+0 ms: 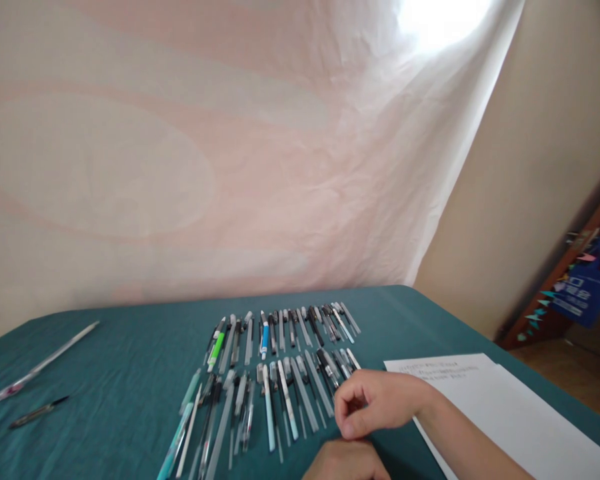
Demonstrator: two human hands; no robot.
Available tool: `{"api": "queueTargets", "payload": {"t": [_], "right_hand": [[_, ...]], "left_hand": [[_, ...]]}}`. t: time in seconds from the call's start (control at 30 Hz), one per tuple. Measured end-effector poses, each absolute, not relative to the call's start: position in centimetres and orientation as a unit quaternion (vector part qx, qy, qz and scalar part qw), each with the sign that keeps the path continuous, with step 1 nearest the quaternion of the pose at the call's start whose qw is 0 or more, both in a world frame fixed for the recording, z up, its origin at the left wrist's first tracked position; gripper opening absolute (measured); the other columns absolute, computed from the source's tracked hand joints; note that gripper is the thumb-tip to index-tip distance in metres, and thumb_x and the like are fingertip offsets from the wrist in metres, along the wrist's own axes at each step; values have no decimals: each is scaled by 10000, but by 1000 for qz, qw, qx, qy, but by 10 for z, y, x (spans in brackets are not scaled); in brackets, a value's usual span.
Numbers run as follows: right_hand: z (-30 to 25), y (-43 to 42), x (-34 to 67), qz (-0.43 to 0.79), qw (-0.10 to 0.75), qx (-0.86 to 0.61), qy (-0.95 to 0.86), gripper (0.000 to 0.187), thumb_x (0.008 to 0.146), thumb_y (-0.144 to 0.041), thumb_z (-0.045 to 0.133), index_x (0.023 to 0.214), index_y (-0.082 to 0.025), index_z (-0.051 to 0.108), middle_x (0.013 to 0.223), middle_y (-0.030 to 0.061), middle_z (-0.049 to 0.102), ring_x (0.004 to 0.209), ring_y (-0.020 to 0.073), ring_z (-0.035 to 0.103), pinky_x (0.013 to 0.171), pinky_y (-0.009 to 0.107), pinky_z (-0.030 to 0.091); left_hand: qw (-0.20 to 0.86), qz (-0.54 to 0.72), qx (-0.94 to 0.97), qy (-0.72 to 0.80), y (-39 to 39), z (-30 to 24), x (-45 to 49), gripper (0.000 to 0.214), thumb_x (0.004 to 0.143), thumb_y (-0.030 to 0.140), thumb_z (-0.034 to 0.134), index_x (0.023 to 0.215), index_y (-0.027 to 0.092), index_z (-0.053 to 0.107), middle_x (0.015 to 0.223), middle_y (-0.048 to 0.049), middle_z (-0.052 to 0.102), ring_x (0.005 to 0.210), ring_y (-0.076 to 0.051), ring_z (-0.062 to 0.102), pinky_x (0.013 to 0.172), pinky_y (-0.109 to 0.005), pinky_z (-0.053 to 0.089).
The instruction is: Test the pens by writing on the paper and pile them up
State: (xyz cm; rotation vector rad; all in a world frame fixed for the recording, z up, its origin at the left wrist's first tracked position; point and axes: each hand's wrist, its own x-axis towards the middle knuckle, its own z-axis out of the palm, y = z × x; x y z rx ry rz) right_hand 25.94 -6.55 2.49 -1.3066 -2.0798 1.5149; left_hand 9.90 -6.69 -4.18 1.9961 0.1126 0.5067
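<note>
My right hand (373,403) reaches in from the lower right, its fingers curled in toward the thumb. Whatever it may hold, if anything, is hidden. Just below it, at the bottom edge, only the back of my left hand (347,461) shows; its fingers are out of sight. The two hands meet or overlap. Close to my right hand lies the near row of pens (284,393), mostly clear, grey, black and pale blue barrels side by side. Behind that row is another row of pens (293,330), which includes a green pen (217,350) and a blue-and-white pen (265,337).
White paper sheets (510,413) with handwriting at the top lie under and beside my right forearm. On the left of the green tablecloth (115,380) are a long clear pen-like stick (45,363) and a short dark pen (39,412). A pale curtain (260,167) hangs behind.
</note>
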Motion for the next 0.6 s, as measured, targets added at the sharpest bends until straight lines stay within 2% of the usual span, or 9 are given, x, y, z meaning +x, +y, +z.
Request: {"api": "queueTargets", "payload": {"t": [0.13,0.27,0.4,0.6], "right_hand": [[17,-58,273,535,179,-490,-664,289,726,-412,590,751,-124,589,651,0,593,533,65,481,505,165,379],[1,-41,301,390,291,-612,-624,259,770,-391,516,756,-138,567,677,12,616,535,77,502,515,179,391],[-22,-13,339,187,273,-755,-565,246,762,-355,482,713,-136,584,652,29,629,542,109,555,506,191,383],[-45,34,372,89,241,-822,-509,225,744,-308,486,741,-135,630,716,70,661,636,150,589,572,218,369]], "left_hand": [[471,269,840,14,-62,-40,97,470,840,499,318,623,157,556,623,-82,600,605,-130,523,605,-215,384],[466,288,836,30,-60,-37,94,416,856,435,329,684,144,572,662,-94,608,632,-133,534,603,-211,387],[466,280,839,26,-60,-41,96,397,848,438,353,646,157,546,639,-69,579,605,-118,505,579,-201,370],[487,258,833,45,-58,-43,100,427,823,496,371,591,163,506,584,-28,515,551,-95,444,546,-194,339]]}}
